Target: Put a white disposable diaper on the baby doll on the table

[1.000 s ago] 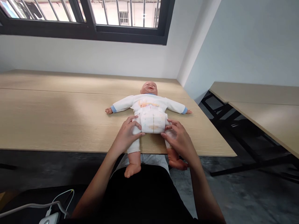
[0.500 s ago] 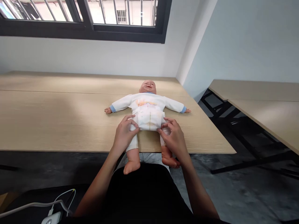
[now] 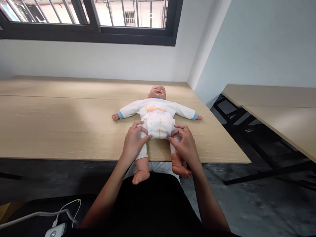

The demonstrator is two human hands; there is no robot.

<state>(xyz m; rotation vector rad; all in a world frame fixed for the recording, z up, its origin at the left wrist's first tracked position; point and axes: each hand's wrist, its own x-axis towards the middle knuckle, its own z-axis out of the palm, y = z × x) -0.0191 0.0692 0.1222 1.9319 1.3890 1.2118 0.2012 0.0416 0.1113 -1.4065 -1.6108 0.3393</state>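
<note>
Fingers (image 3: 142,130) of left hand (image 3: 133,144) and right hand (image 3: 186,144) pinch the diaper (image 3: 158,126) at its leg edges, having drawn inward from the hips within the last second. The doll (image 3: 156,110) lies on its back at the desk (image 3: 61,131) edge, legs overhanging.

A long table (image 3: 61,128) with a pale wood-grain top runs from the left edge of the view to a corner at the right, its far side against the wall. A seam (image 3: 74,97) crosses the top from left to right, towards the far side. On the right part of the top a baby doll (image 3: 158,113) lies on its back, head towards the wall, both arms spread flat on the wood. Its legs stick out past the near edge. A second table (image 3: 276,105) of the same wood stands well apart on the right.
</note>
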